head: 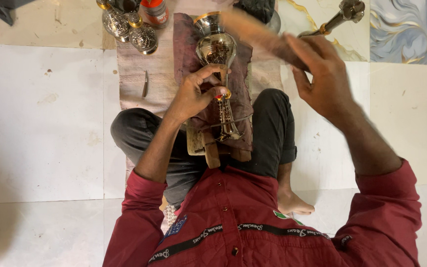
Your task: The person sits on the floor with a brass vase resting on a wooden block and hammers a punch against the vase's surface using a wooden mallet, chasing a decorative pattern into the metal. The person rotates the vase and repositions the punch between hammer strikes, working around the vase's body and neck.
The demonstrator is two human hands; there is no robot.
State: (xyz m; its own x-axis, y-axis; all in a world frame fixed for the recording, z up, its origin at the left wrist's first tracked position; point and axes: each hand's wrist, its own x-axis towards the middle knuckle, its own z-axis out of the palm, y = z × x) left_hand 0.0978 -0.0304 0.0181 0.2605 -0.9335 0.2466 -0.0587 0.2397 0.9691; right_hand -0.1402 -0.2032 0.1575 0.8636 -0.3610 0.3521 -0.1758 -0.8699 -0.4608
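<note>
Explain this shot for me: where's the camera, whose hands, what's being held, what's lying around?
There is one picture, taken from a camera worn on a person's head and looking straight down. No machine here: the person sits cross-legged on a pale tiled floor, in a red shirt.

The left hand grips the stem of a shiny engraved metal vase, which lies on a dark cloth over a wooden block in the lap.

The right hand is raised and holds a wooden stick, blurred by motion.

At the top stand two small engraved metal pieces and a red-capped bottle. A small thin tool lies on the mat. Another metal piece lies at top right.
</note>
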